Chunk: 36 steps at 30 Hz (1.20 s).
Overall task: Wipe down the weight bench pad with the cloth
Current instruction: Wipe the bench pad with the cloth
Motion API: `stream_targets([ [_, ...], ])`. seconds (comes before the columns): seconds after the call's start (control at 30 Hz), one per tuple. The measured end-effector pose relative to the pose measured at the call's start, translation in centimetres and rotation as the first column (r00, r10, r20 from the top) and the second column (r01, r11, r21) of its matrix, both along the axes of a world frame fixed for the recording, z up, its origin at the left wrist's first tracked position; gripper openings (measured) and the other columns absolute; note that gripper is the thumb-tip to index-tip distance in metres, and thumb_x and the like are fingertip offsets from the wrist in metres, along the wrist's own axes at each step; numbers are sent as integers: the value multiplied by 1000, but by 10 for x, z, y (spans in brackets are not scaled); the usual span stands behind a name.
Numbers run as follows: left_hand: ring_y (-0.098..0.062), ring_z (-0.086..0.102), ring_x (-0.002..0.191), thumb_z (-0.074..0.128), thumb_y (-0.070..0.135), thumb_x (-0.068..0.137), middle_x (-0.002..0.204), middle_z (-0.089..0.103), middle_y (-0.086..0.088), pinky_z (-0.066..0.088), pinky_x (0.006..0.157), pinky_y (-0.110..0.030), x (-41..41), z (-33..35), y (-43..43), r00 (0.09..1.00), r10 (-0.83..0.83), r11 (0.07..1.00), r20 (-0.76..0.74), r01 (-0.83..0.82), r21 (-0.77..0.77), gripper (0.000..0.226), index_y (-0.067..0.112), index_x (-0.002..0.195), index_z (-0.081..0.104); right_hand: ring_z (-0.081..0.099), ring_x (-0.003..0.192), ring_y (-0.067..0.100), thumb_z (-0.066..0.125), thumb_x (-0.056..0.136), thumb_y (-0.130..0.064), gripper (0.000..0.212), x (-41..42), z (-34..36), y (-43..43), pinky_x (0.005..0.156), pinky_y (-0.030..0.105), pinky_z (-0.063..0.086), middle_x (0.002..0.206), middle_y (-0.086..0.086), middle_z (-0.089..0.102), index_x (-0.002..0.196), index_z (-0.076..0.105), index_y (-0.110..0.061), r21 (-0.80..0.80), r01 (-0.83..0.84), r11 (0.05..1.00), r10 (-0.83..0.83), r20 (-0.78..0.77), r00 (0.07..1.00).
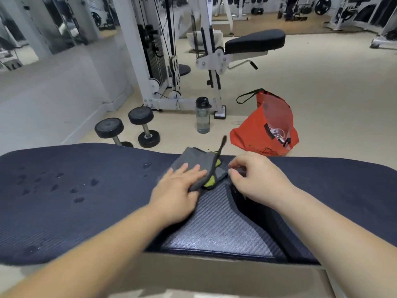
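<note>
Your left hand [180, 186], fingers flat, pins the cloth [190, 157] to the bench pad [64, 211]. Your right hand [257, 179] curls at its three-o'clock edge, and I cannot tell whether it pinches.

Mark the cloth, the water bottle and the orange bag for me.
cloth [191, 156], head view, on its grey fold at the far end.
water bottle [203, 120], head view, on the middle of its clear body.
orange bag [247, 134], head view, on its orange outer side.

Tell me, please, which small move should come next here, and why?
Probably slide the cloth left across the pad toward the water drops: the left hand presses flat on it, and those drops lie unwiped.
</note>
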<state>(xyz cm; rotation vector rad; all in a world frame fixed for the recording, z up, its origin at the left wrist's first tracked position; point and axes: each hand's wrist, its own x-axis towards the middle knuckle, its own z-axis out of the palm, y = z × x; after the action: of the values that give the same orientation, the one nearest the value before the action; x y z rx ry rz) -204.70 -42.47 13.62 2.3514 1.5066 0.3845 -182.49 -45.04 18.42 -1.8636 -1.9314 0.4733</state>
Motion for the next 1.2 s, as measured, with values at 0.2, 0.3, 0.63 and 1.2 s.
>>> stream_targets([
  [0.2, 8, 7, 151, 51, 17, 88, 161, 25, 29, 0, 125, -22, -20, 16, -53, 846, -530, 846, -54, 523, -99, 71, 46, 151, 35, 62, 84, 17, 58, 95, -34, 18, -17, 12, -10, 79, 38, 56, 79, -11, 61, 95, 74, -25, -14, -76, 997, 76, 11, 997],
  [0.3, 4, 14, 152, 51, 16, 92, 160, 29, 27, 8, 127, -31, -32, 13, -27, 955, -291, 956, -51, 289, -50, 66, 44, 151, 38, 62, 89, 16, 59, 95, -34, 17, -22, 14, -20, 84, 39, 55, 91, -8, 65, 101, 74, -27, -47, -113, 993, 113, 4, 994],
  [0.63, 12, 51, 125, 59, 4, 83, 135, 59, 26, 35, 111, -18, -34, 54, -57, 913, 69, 891, 403, 125, -437, 48, 33, 117, 75, 44, 130, 32, 46, 101, -47, 36, -60, 13, -40, 112, 45, 38, 124, 9, 58, 126, 62, -26, -280, -170, 945, 220, 157, 963],
  [1.2, 1, 57, 84, 49, 4, 84, 97, 65, 18, 45, 79, -20, -129, 51, -30, 945, 305, 945, 119, -285, -160, 39, 30, 98, 75, 19, 151, 34, 32, 92, -78, 84, -106, -43, 43, 121, 58, 19, 160, 15, 28, 153, 34, -21, -154, -8, 988, 68, 389, 919],
])
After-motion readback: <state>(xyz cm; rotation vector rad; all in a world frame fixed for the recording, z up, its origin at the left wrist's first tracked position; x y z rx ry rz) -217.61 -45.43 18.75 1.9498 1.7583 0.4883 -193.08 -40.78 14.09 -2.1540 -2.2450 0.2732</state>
